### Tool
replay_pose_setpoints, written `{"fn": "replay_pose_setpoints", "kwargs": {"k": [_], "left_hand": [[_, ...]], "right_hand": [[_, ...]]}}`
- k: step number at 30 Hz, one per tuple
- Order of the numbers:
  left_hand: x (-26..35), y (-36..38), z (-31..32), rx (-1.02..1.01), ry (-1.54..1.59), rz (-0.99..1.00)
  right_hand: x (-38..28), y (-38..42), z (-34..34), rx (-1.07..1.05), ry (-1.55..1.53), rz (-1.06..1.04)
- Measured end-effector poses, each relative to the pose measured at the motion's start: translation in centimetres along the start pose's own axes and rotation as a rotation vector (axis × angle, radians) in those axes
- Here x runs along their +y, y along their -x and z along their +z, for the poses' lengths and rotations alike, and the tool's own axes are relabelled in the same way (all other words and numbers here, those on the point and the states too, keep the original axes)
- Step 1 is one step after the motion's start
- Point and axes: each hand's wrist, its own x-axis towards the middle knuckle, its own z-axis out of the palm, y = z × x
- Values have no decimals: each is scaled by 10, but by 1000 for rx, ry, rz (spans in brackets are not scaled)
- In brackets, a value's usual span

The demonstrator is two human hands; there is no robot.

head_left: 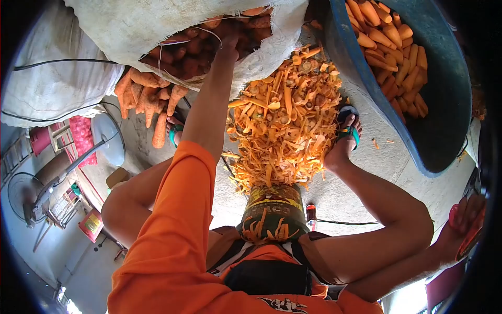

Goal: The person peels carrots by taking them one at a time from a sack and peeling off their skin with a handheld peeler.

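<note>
My left arm reaches forward into the torn opening of a white woven sack (130,31). My left hand (228,48) is among the unpeeled carrots (191,52) in there, and its fingers are hidden in shadow. Far out to the right, near the view's edge, my right hand (460,230) is closed around a red-handled tool (453,214), whose kind I cannot make out. Between my feet lies a big heap of carrot peelings and cut ends (287,115). A container (274,201) with peelings on its side stands between my thighs.
Peeled carrots (395,52) fill part of a blue tub (444,125) at the right. Loose unpeeled carrots (149,97) lie beside the sack. A fan (107,138) stands at left. A red-topped bottle (311,215) and a dark cord (348,223) are by the container.
</note>
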Motion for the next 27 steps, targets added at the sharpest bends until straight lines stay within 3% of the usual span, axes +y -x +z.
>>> {"fn": "replay_pose_setpoints", "kwargs": {"k": [10,12,14,17,18,20,22,24,25,26,27], "left_hand": [[14,-11,1,-3,-46,-7],[17,-13,3,8,-57,-18],[19,-16,1,6,-53,-31],[22,-21,-8,-24,-55,-39],[22,-21,-10,-33,-60,-44],[24,-21,-13,-31,-75,-62],[24,-17,-12,-16,-64,-94],[22,-12,-17,-49,64,-141],[21,-10,-24,-149,275,-194],[18,-6,-31,-254,516,-274],[15,1,-42,-402,800,-373]], "right_hand": [[9,9,23,199,59,-69],[13,12,41,441,144,-124],[18,6,69,912,283,-201],[8,2,25,719,527,-258],[0,-17,3,-86,246,-69],[-5,-20,-10,-883,-73,100],[0,8,-14,114,149,-134],[-3,5,-10,-307,-79,-26],[-4,3,-5,-502,-168,61],[4,11,28,160,121,-87],[-1,19,-5,70,8,-102]]}}
